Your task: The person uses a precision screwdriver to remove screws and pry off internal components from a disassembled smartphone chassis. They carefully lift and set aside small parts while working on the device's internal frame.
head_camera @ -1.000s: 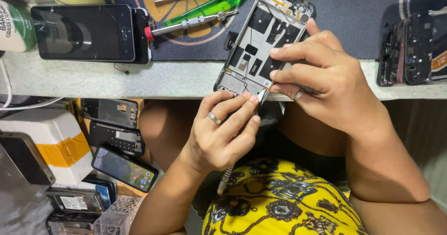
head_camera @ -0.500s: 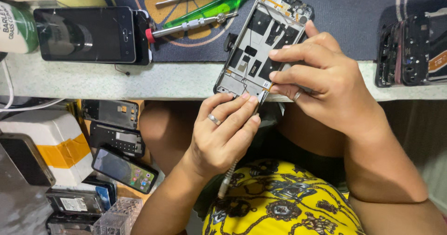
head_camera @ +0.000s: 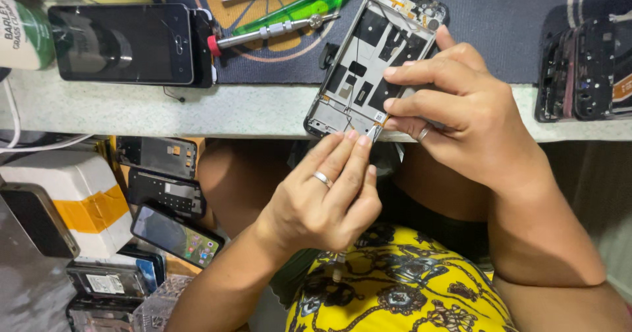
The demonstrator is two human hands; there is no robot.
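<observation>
Both hands worked on an opened phone frame at the worktop edge.

The right hand (head_camera: 471, 118) steadied the phone frame (head_camera: 375, 59) against the worktop (head_camera: 197, 111); the left hand (head_camera: 326, 197) had its grip closed on tweezers (head_camera: 372, 133), tips touching the frame's lower end. A red-capped screwdriver (head_camera: 270, 31) and a black smartphone (head_camera: 122, 42) lay well apart to the left.
</observation>
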